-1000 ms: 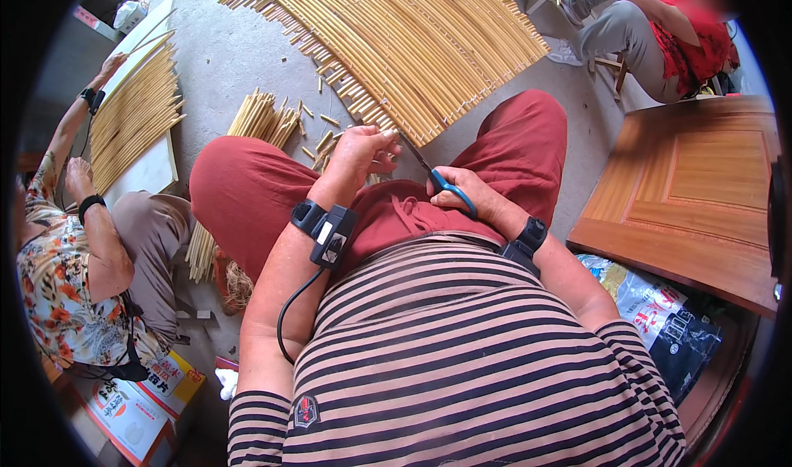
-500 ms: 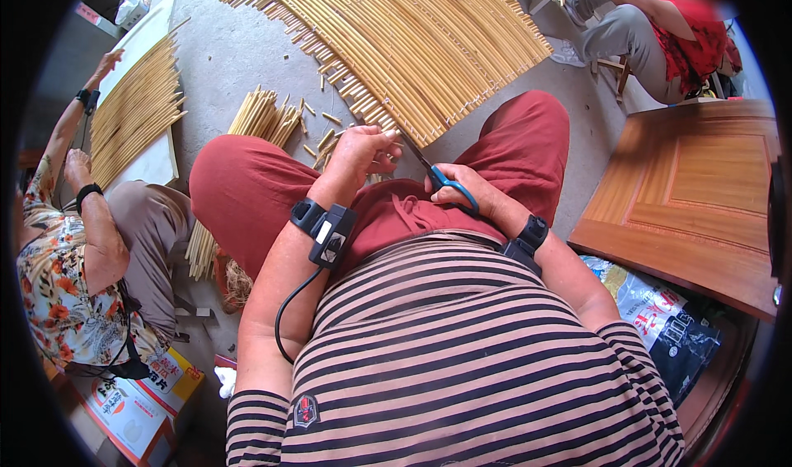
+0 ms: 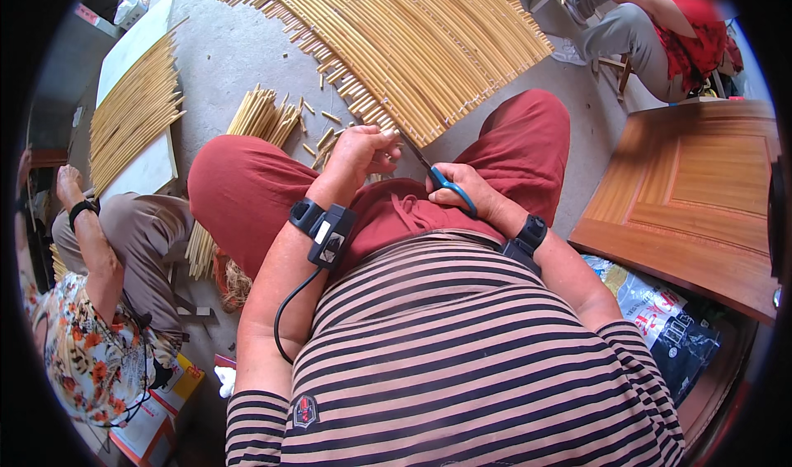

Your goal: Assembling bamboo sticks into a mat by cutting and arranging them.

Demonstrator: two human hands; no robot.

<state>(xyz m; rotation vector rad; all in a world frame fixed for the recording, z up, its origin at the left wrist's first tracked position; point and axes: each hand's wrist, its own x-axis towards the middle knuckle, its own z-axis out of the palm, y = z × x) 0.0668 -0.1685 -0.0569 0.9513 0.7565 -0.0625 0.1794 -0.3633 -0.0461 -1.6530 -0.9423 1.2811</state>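
Note:
A large mat of slender tan sticks, bound side by side with thread, spreads over the floor before my knees. At its near corner my left hand is closed, thumb and fingers pinching the end of a stick. My right hand grips scissors by their blue handles, low over my lap. The dark blades point up and away, with their tips beside my left fingertips at the mat's corner. Whether the blades touch a stick or thread is too small to tell.
Bundled sticks and short offcuts lie by my left knee. To the left, a person in a floral top sits near a white board bearing sticks. A person in red sits far right. A wooden door panel and plastic bag are at right.
My hands and the scissors stay almost still at the mat's corner. At left, the person in the floral top has leaned back, one arm withdrawing from the white board.

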